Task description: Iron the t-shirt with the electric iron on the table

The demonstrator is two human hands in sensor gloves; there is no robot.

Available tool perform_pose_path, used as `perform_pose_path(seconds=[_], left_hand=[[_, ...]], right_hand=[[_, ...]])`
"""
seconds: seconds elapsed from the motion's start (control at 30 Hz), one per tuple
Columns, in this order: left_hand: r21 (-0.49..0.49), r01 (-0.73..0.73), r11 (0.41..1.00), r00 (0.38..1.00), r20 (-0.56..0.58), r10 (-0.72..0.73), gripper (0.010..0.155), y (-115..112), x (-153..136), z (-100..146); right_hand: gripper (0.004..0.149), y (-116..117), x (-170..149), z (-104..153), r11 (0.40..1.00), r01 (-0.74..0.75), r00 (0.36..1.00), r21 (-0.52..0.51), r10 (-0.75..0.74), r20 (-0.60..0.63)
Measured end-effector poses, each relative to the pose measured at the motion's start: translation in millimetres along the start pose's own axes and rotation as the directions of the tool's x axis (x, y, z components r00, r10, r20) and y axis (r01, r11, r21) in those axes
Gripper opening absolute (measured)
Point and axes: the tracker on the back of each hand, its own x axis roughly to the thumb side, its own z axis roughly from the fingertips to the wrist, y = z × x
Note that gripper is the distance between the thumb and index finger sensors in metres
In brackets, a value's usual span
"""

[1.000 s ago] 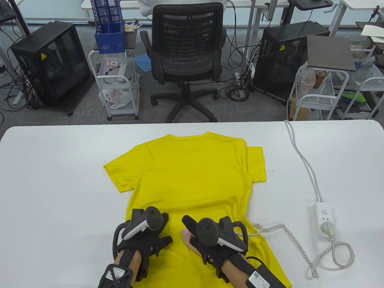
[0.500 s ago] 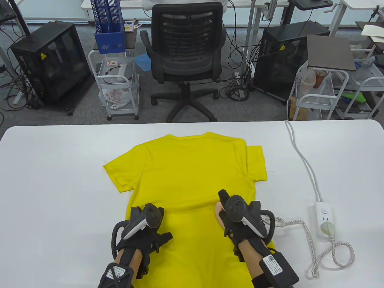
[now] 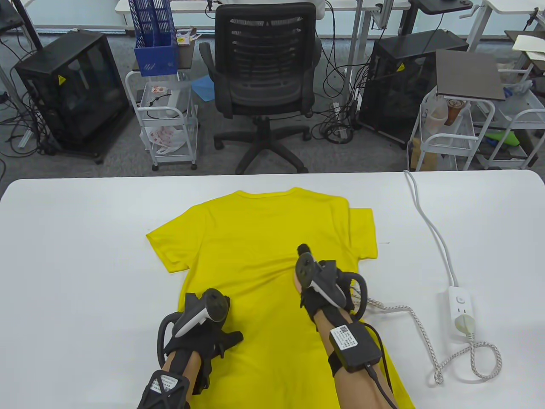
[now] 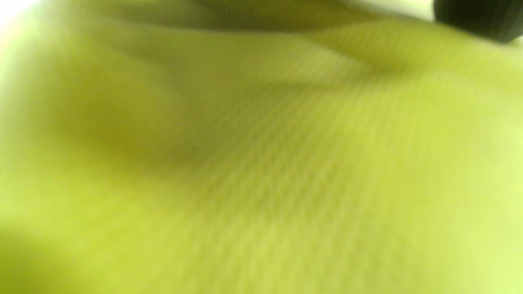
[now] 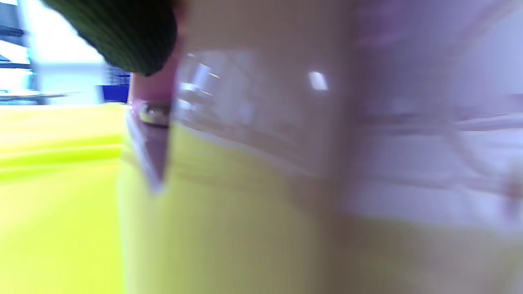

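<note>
A yellow t-shirt (image 3: 264, 238) lies flat on the white table (image 3: 76, 255), collar away from me. My right hand (image 3: 317, 289) grips a pink electric iron (image 3: 296, 281) that stands on the shirt's right middle, mostly hidden under the hand and tracker. The iron fills the right wrist view (image 5: 286, 122), blurred, over yellow cloth. My left hand (image 3: 213, 336) rests flat on the shirt's lower left part. The left wrist view shows only blurred yellow fabric (image 4: 261, 163).
The iron's braided cord (image 3: 425, 336) loops on the table to a white power strip (image 3: 460, 309) at the right, whose white cable (image 3: 430, 226) runs to the far edge. A black office chair (image 3: 262, 85) stands behind the table.
My right hand has slid the iron from the lower middle of the shirt to the right and then away from me, toward the chest. The cord followed. The left hand stayed put.
</note>
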Motion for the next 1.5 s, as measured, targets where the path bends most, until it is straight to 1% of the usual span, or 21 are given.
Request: perform_pose_path(seconds=[0.07, 0.17, 0.27, 0.4, 0.47, 0.53, 0.67, 0.73, 0.8, 0.83, 0.87, 0.93, 0.97, 1.07, 1.13, 1.2, 1.23, 1.27, 1.37, 1.43, 1.5], left_hand=[[-0.002, 0.0, 1.0, 1.0, 0.0, 0.0, 0.093, 0, 0, 0], [-0.007, 0.0, 1.0, 1.0, 0.005, 0.0, 0.094, 0, 0, 0], [-0.009, 0.005, 1.0, 1.0, 0.002, -0.005, 0.095, 0, 0, -1], [-0.009, 0.008, 1.0, 1.0, -0.004, -0.008, 0.092, 0, 1, -1], [-0.009, 0.0, 1.0, 1.0, -0.003, 0.0, 0.092, 0, 1, -1], [-0.011, -0.002, 1.0, 1.0, -0.004, 0.001, 0.093, -1, 0, -1], [-0.015, -0.005, 1.0, 1.0, -0.001, 0.005, 0.094, 0, 0, -1], [-0.019, -0.012, 1.0, 1.0, 0.002, 0.012, 0.094, 1, -1, -1], [-0.027, -0.009, 1.0, 1.0, 0.021, 0.01, 0.093, 1, 2, -2], [-0.023, -0.003, 1.0, 1.0, 0.021, 0.003, 0.093, 1, 3, -2], [-0.018, 0.013, 1.0, 1.0, 0.009, -0.013, 0.094, 1, 3, -2], [-0.023, 0.005, 1.0, 1.0, 0.014, -0.005, 0.094, 1, 3, -2], [-0.022, 0.003, 1.0, 1.0, 0.014, -0.002, 0.094, 1, 3, -2], [-0.017, -0.008, 1.0, 1.0, 0.008, 0.009, 0.095, 0, 1, -1], [-0.032, -0.006, 0.999, 1.0, 0.008, 0.006, 0.098, -1, 0, -1], [-0.043, 0.008, 0.999, 1.0, -0.001, -0.009, 0.102, -2, 0, -1], [-0.047, 0.012, 0.999, 1.0, 0.0, -0.012, 0.104, -3, 0, -1], [-0.054, 0.015, 0.998, 1.0, 0.0, -0.015, 0.106, -4, 0, -1], [-0.056, 0.015, 0.998, 1.0, 0.001, -0.015, 0.107, -4, 0, -1], [-0.064, 0.011, 0.998, 1.0, 0.001, -0.011, 0.107, -3, 0, -2], [-0.052, 0.007, 0.999, 1.0, 0.009, -0.007, 0.106, -2, 0, -1]], right_hand=[[0.067, -1, -21, -8, 1.0, 0.017, 0.995, 0.0, -0.017, -0.096], [0.067, -4, -19, -7, 0.994, 0.1, 0.994, 0.05, -0.097, -0.057], [0.067, -7, 22, 10, 0.987, 0.137, 0.982, 0.082, -0.146, 0.118], [0.066, -7, 94, 46, 0.992, 0.083, 0.919, 0.1, -0.115, 0.378], [0.067, 2, 119, 49, 0.996, 0.024, 0.911, 0.081, -0.055, 0.409], [0.067, 2, 121, 40, 1.0, -0.021, 0.925, -0.017, 0.026, 0.379], [0.067, 2, 85, 2, 0.999, -0.048, 0.979, -0.002, 0.048, 0.197], [0.067, 0, 43, -17, 0.999, -0.048, 0.995, 0.002, 0.048, 0.083], [0.067, -4, 16, -23, 0.998, 0.056, 0.998, 0.041, -0.057, 0.028], [0.067, -6, 12, -21, 0.993, 0.106, 0.994, 0.044, -0.107, 0.02], [0.067, -10, 11, -15, 0.989, 0.137, 0.988, 0.055, -0.14, 0.06], [0.067, -19, 18, 0, 0.998, 0.061, 0.985, 0.008, -0.061, 0.159], [0.067, -21, 26, 13, 0.998, 0.071, 0.971, 0.0, -0.069, 0.23], [0.067, -15, 42, 50, 0.995, 0.068, 0.928, 0.069, -0.088, 0.361], [0.067, -6, 44, 71, 0.997, 0.03, 0.907, 0.069, -0.056, 0.417], [0.067, -2, 36, 78, 1.0, -0.002, 0.91, 0.003, 0.0, 0.414], [0.067, -2, 27, 75, 0.999, -0.038, 0.92, -0.036, 0.049, 0.388], [0.068, -2, 11, 68, 0.998, -0.061, 0.943, -0.033, 0.069, 0.327], [0.068, -2, -34, 50, 0.999, -0.044, 0.989, -0.021, 0.046, 0.14], [0.068, -3, -55, 46, 1.0, -0.003, 0.998, -0.007, 0.004, 0.07], [0.067, -5, -59, 55, 0.998, 0.07, 0.994, -0.002, -0.07, 0.085]])
